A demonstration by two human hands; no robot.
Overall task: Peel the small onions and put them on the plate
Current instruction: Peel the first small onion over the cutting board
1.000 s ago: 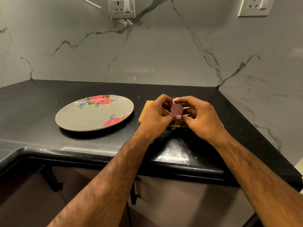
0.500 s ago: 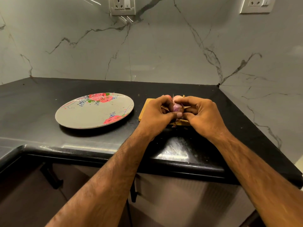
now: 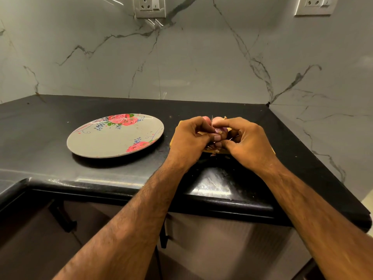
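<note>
Up front, left hand (image 3: 189,139) and right hand (image 3: 249,143) both pinch 1 small purple onion (image 3: 220,130) over the tan wooden board (image 3: 222,152): peeling step. Next: strip the remaining skin, then carry it left to the round floral plate (image 3: 113,141).

Left hand (image 3: 188,138) and right hand (image 3: 249,141) now hide more onion (image 3: 219,130)

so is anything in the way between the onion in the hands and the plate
Nothing visible. The left hand and right hand pinch the onion just right of the plate; only a strip of black counter lies between them.
</note>
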